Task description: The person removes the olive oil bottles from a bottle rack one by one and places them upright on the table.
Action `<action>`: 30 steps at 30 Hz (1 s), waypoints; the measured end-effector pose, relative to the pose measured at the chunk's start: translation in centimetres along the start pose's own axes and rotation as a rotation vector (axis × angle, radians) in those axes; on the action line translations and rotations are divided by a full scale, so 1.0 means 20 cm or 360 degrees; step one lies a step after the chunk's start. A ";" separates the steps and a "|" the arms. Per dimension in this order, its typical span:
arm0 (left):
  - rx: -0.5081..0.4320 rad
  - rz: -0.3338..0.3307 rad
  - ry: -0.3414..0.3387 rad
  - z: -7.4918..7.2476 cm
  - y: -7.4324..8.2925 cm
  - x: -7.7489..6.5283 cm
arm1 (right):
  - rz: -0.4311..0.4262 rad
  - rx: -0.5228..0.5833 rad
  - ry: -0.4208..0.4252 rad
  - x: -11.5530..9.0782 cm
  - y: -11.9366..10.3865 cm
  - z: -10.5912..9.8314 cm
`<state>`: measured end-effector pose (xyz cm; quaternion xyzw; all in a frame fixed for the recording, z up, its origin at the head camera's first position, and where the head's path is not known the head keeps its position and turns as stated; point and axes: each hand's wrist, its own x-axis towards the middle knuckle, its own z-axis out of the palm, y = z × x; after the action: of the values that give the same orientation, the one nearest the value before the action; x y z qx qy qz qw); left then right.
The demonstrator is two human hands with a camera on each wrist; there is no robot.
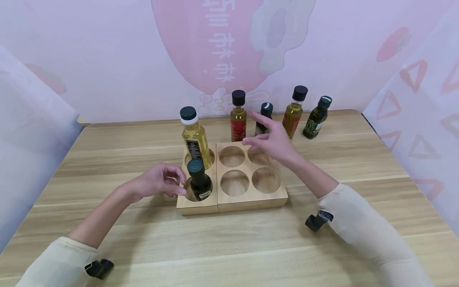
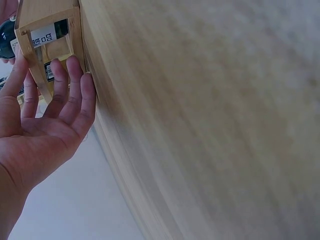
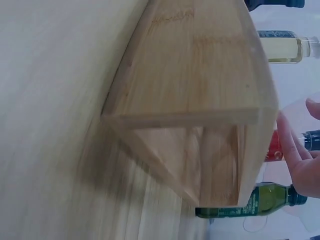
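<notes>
A wooden rack (image 1: 229,203) with round holes stands mid-table. A tall bottle of yellow oil (image 1: 195,137) stands in its back left hole, and a small dark bottle (image 1: 201,183) in the front left one. Beside the rack's left end is my left hand (image 1: 157,181), loosely bent and holding nothing; in the left wrist view its fingertips (image 2: 75,62) are close to the rack's open side, contact unclear. Above the back right holes reaches my right hand (image 1: 274,139), thumb and forefinger apart and empty. Nearest to it are a red-labelled bottle (image 1: 238,119) and a small dark-capped bottle (image 1: 263,119), partly covered.
Farther right behind the rack stand an amber oil bottle (image 1: 293,113) with a black cap and a dark green bottle (image 1: 317,118). A printed cloth (image 1: 125,59) hangs along the back edge of the wooden table (image 1: 201,251).
</notes>
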<state>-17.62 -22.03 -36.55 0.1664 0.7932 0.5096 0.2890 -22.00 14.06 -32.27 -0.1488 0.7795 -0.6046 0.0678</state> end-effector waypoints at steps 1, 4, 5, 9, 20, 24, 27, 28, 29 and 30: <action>0.0000 -0.0003 0.0004 0.00 0.00 0.00 | -0.0016 -0.0022 -0.0009 -0.01 0.00 -0.01; -0.0003 -0.0003 0.0005 0.00 -0.01 0.00 | -0.0062 -0.0107 -0.0021 -0.03 0.02 -0.05; -0.0006 -0.0001 0.0002 0.00 -0.01 0.00 | -0.0070 -0.0135 -0.0026 -0.04 0.02 -0.07; -0.0011 0.0001 -0.0010 0.00 0.00 0.00 | -0.0050 -0.0248 -0.0053 -0.07 0.04 -0.13; -0.0016 -0.0048 0.0011 0.00 0.01 0.01 | -0.0158 -0.0735 -0.0102 -0.09 0.14 -0.27; -0.0030 -0.0040 0.0002 0.00 0.01 0.00 | -0.0076 -0.0808 -0.0163 -0.09 0.17 -0.30; -0.0039 -0.0026 -0.0010 0.00 0.01 0.00 | -0.0013 -0.0840 -0.0244 -0.09 0.19 -0.32; -0.0042 -0.0022 -0.0014 0.00 0.01 0.00 | 0.0001 -0.0847 -0.0266 -0.09 0.20 -0.32; -0.0043 -0.0020 -0.0017 0.00 0.01 0.00 | 0.0008 -0.0852 -0.0282 -0.09 0.20 -0.32; -0.0044 -0.0019 -0.0019 0.00 0.01 0.00 | 0.0012 -0.0848 -0.0296 -0.09 0.21 -0.32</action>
<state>-17.75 -21.96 -36.37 0.1607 0.7852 0.5179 0.2989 -22.76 21.49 -34.73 -0.2133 0.9020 -0.3620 0.0997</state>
